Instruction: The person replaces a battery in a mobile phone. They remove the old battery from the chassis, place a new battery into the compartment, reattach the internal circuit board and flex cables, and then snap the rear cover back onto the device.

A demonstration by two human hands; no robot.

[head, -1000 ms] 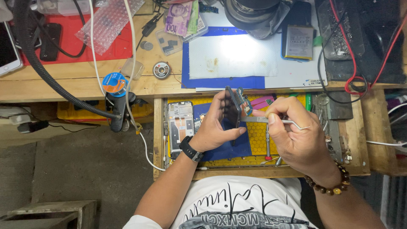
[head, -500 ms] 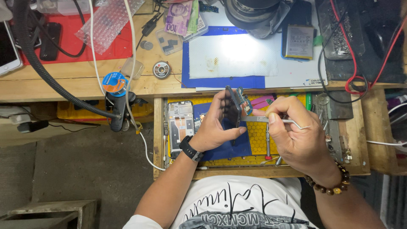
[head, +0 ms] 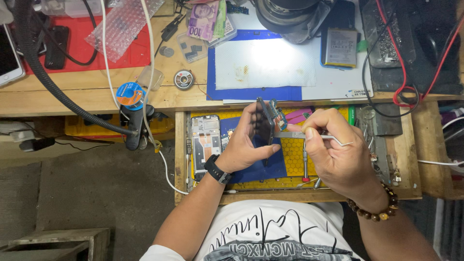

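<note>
I see a small dark circuit board [head: 265, 126] held up on edge over the open drawer [head: 180, 154], a little above its yellow mat [head: 295, 157]. My left hand [head: 246, 142] is clasped around the board, thumb on the near side and fingers wrapped behind it, so the top end with a small blue-green part sticks out above the fingertips. My right hand [head: 336, 154] is pinched around a pair of metal tweezers [head: 309, 137]; the tips reach left to the board's right face, just under that blue-green part, and the back end pokes out past my knuckles to the right. Whether the tips actually grip anything on the board I cannot tell.

Under the hands, a blue pad [head: 263, 166] lies on the yellow mat, and a red-handled screwdriver [head: 305, 162] rests upright along the mat beside my right hand. At the drawer's left side lies an opened phone frame [head: 205, 142] with its insides showing, just beside my left wrist, which wears a black watch [head: 217, 170]. My right wrist carries a brown bead bracelet [head: 374, 208].

Beyond the drawer, on the wooden bench [head: 72, 94], a white sheet [head: 263, 63] sits on a blue mat under bright light, with a flat phone battery [head: 340, 47] to its right and a small spool of solder [head: 183, 79] to its left.
</note>
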